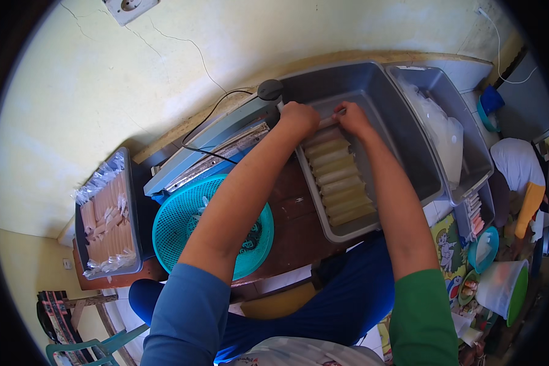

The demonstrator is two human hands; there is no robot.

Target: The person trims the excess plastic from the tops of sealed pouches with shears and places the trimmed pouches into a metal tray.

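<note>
Both my hands are over the left part of a large grey plastic tub on the dark wooden table. My left hand (300, 120) and my right hand (351, 120) hold the two ends of a slim pinkish roll (328, 121) between them. Just below it, several pale yellowish rolls (338, 180) lie side by side in a row along the near left wall of the grey tub (405, 158). The fingers of my left hand are partly hidden by its back. Thumb and fingertips of my right hand pinch the roll's right end.
Left of the tub are a bag sealer (210, 146) with a black cord, a turquoise basket (169, 228) and a bin of wrapped pink rolls (107, 219). On the right stands another grey tub (480, 169) with plastic bags. A person (517, 164) is at the far right.
</note>
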